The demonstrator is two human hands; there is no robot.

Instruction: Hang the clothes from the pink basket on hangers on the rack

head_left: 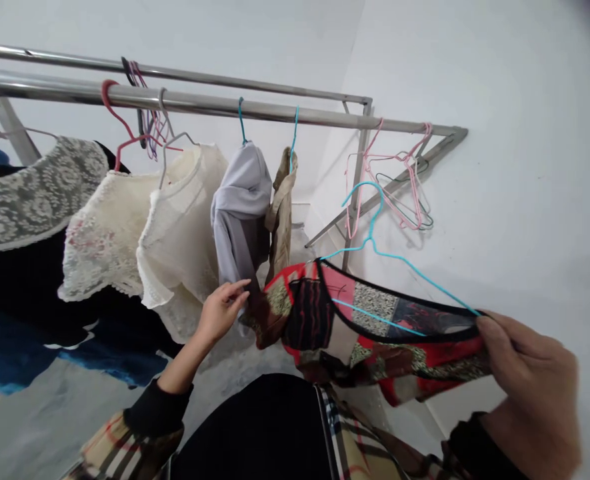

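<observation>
A patchwork top (345, 340) in red, black, tan and speckled cloth, with a black-edged neckline, is spread in front of me. Inside its neck sits a light blue hanger (372, 243), whose hook stands free of the rail. My right hand (529, 373) grips the top's right shoulder together with that end of the hanger, thumb in front. By the top's left sleeve is my left hand (221, 312), its fingers loosely stretched and thumb apart, with nothing visible between them. Whether its fingertips touch the sleeve I cannot tell.
A metal rail (195, 101) runs across. From it hang a grey garment (242, 193), a tan garment (282, 213), white lace tops (179, 227) and a black garment with patterned lace (39, 193). Pink hangers (409, 167) hang near its right end, by a white wall (525, 133).
</observation>
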